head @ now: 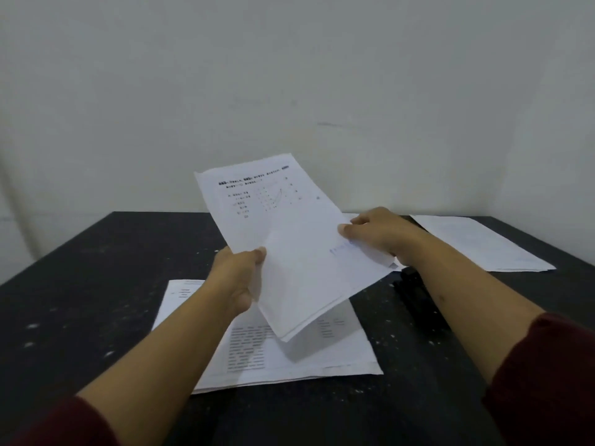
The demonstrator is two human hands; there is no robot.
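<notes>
Held sheets (289, 239): a thin bundle of white paper, lifted clear of the bench and tilted, far end higher and turned towards the wall. The top sheet carries print near its far end, too blurred to read. At the near corner the edges fan slightly, so several layers show.
Left hand (238, 272): grips the bundle at its left edge, near the lower corner.
Left fingers (259, 254): the thumb lies on top of the paper. The other fingers pass beneath it and are hidden, so the paper is pinched between them.
Right hand (380, 235): grips the bundle at its right edge, farther from the person than the left hand.
Right fingers (346, 228): the thumb presses on the upper face. The remaining fingers curl round behind the edge.
Bench (96, 284): a dark top with pale specks, set against the wall.
Lower pile (338, 349): printed sheets lying flat on the bench, directly below the bundle's near corner and apart from it. The bundle's shadow falls on it.
Far pile (483, 243): more white sheets lying flat at the right rear of the bench, well apart from the lower pile.
Black object (415, 294): lies on the bench just right of the lower pile, partly covered by the right forearm. Its kind cannot be told.
Wall (289, 75): plain and pale, behind the bench.
Sleeves (547, 375): dark red, pushed back on both forearms.
</notes>
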